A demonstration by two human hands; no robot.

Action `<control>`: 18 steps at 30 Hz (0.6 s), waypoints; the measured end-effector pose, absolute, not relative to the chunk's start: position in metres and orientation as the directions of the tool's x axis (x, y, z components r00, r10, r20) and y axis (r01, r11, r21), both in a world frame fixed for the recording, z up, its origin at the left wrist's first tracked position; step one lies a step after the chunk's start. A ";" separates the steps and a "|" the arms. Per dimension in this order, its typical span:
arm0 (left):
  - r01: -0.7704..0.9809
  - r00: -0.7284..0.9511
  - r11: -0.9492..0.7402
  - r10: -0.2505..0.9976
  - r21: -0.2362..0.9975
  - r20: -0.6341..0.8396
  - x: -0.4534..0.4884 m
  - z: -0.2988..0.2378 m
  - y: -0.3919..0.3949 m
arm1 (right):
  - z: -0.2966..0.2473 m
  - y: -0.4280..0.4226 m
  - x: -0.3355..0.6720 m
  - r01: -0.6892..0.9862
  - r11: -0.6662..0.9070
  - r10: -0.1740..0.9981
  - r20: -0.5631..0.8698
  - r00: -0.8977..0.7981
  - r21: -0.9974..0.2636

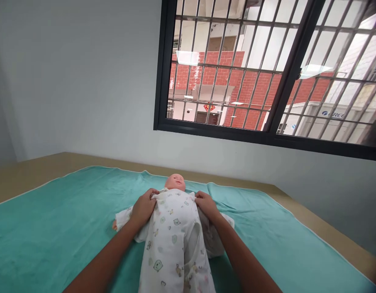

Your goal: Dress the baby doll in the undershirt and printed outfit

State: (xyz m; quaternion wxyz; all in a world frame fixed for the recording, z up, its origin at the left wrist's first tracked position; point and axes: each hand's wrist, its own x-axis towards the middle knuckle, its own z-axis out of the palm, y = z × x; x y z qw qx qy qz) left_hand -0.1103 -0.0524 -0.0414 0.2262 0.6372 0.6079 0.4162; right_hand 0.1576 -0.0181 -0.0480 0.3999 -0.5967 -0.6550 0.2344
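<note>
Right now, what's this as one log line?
left hand: gripping upper left of white animal-print cloth; right hand: gripping its upper right; pink plastic doll: face up, partly covered; turquoise fabric sheet: under doll

Hands [144, 207] apart — twin pinch grips

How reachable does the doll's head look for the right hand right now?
Probably reachable, yes: the right hand is close beside it, and the doll's head lies uncovered. However, those fingers grip the edge of the animal-print baby garment, so they would likely need to let go first.
</note>
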 end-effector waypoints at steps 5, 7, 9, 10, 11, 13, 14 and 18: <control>0.513 -0.008 -0.175 0.978 0.840 0.209 -0.110 -0.027 -0.062 | -0.051 -0.011 0.160 0.481 0.166 0.986 0.150 -0.073 -0.861; 0.463 0.037 -0.168 0.985 0.870 0.170 -0.111 -0.017 -0.070 | -0.048 -0.016 0.166 0.442 0.161 0.985 0.113 -0.134 -0.882; 0.430 0.066 -0.150 0.989 0.890 0.135 -0.112 -0.011 -0.076 | -0.044 -0.024 0.173 0.430 0.160 0.980 0.091 -0.177 -0.889; 0.428 0.078 -0.149 0.989 0.892 0.127 -0.114 -0.009 -0.078 | -0.042 -0.027 0.176 0.436 0.165 0.978 0.089 -0.190 -0.885; 0.431 0.097 -0.156 0.987 0.889 0.126 -0.116 -0.008 -0.078 | -0.040 -0.030 0.179 0.448 0.171 0.976 0.089 -0.197 -0.878; 0.448 0.152 -0.186 0.980 0.875 0.130 -0.121 -0.010 -0.076 | -0.038 -0.035 0.182 0.491 0.181 0.972 0.077 -0.224 -0.852; 0.460 0.182 -0.202 0.974 0.864 0.131 -0.123 -0.012 -0.074 | -0.037 -0.036 0.182 0.523 0.187 0.968 0.065 -0.243 -0.831; 0.559 0.293 -0.328 0.937 0.761 0.189 -0.127 -0.031 -0.064 | -0.039 -0.038 0.177 0.726 0.224 0.967 0.053 -0.251 -0.651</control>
